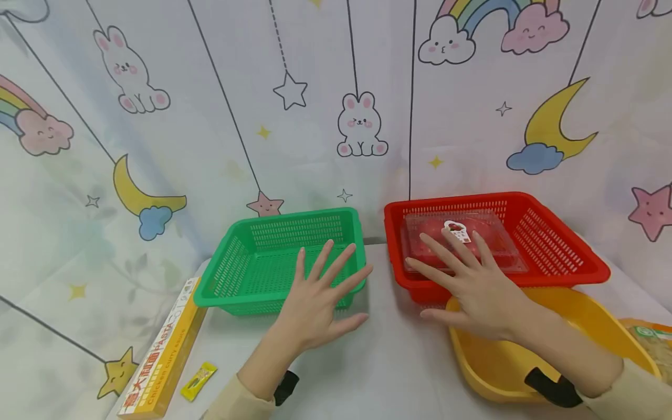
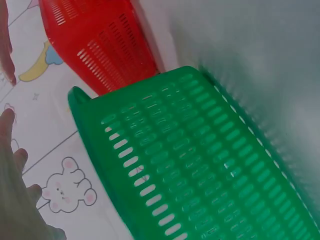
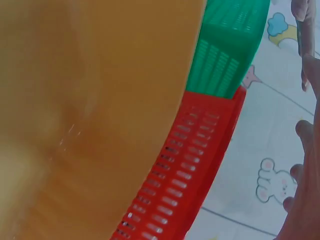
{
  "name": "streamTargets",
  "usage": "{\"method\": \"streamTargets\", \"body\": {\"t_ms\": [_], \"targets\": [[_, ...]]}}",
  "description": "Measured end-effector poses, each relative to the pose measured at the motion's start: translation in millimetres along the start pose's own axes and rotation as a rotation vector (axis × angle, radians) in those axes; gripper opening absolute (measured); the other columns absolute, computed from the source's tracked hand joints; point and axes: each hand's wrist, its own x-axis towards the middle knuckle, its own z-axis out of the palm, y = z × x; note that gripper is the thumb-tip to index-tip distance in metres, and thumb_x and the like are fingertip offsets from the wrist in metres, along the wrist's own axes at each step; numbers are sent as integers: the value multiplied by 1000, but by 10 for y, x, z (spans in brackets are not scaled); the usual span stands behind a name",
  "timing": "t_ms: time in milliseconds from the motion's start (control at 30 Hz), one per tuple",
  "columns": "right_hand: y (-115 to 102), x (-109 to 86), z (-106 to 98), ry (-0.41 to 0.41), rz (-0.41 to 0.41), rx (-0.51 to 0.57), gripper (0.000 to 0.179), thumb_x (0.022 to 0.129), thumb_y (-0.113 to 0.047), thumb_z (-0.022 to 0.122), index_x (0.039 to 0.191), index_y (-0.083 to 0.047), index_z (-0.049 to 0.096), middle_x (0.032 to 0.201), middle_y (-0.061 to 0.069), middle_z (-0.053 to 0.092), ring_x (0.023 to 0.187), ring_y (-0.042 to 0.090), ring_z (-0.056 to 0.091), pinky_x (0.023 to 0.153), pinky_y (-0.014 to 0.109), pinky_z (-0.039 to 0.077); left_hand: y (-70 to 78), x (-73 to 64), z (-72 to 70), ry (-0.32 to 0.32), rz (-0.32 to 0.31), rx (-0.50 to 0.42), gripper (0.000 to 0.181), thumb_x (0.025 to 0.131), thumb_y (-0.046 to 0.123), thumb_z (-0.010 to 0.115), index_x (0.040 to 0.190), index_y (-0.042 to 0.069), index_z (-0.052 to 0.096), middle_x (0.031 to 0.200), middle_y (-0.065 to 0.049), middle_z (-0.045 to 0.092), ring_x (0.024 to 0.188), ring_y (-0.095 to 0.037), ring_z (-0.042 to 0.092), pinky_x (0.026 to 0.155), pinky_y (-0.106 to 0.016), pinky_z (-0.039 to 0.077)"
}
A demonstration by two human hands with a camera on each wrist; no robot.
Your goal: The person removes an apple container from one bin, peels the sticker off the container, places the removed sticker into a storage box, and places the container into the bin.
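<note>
My left hand (image 1: pixel 313 303) is spread with straight fingers, overlapping the front right of the green basket (image 1: pixel 231 301) in the head view. It holds nothing. My right hand (image 1: pixel 480 294) is also spread wide and holds nothing; its fingers overlap the red basket (image 1: pixel 551 233) and its palm the yellow basin (image 1: pixel 472 361). Inside the red basket lies a clear plastic box (image 1: pixel 496 233) of red contents, a white label on its lid. The left wrist view shows the green basket's slotted wall (image 2: pixel 175 150) close by, with the left fingers (image 2: pixel 20 157) at the edge.
Left of the green basket lies a long yellow and white pasta box (image 1: pixel 163 350), with a small yellow packet (image 1: pixel 198 381) beside it. A clear and orange bag (image 1: pixel 653 344) sits at the far right. Behind everything hangs a printed curtain (image 1: pixel 315 146).
</note>
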Motion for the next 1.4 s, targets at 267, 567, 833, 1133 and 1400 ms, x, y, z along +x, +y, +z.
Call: {"method": "streamTargets", "body": {"t_ms": [267, 567, 833, 1133, 1400], "targets": [[262, -7, -30, -28, 59, -32, 87, 88, -68, 61, 160, -30, 30, 167, 13, 13, 151, 41, 3, 114, 63, -14, 97, 269, 187, -38, -66, 21, 75, 92, 70, 47, 159, 40, 30, 169, 3, 5, 153, -34, 2, 113, -72, 7], [656, 1, -57, -73, 205, 32, 86, 91, -61, 63, 161, -25, 30, 167, 15, 9, 151, 43, -1, 112, 66, -15, 336, 589, 298, -16, -169, -174, 76, 94, 67, 46, 161, 42, 21, 169, 3, 5, 153, -31, 1, 118, -63, 7], [1046, -53, 50, -81, 315, 112, 87, 92, -56, 64, 161, -21, 25, 165, 22, 9, 148, 49, 4, 109, 75, -8, 623, 856, 422, 9, -255, -377, 75, 96, 60, 49, 161, 41, 18, 169, 2, 10, 153, -30, 7, 116, -57, 24], [1329, -110, 118, -141, 468, 263, 93, 94, -55, 62, 163, -15, 13, 161, 31, 8, 143, 56, 7, 104, 81, 12, 780, 926, 644, 54, -452, -728, 74, 94, 56, 54, 160, 46, 20, 168, 12, 8, 153, -21, 6, 102, -57, 45], [1509, -192, 161, -222, 587, 486, 105, 96, -52, 63, 159, 2, -1, 155, 39, 11, 135, 60, 18, 96, 77, 33, 805, 833, 928, 84, -512, -967, 72, 94, 46, 61, 158, 40, 31, 166, 14, 12, 151, -17, 14, 100, -46, 49]]}}
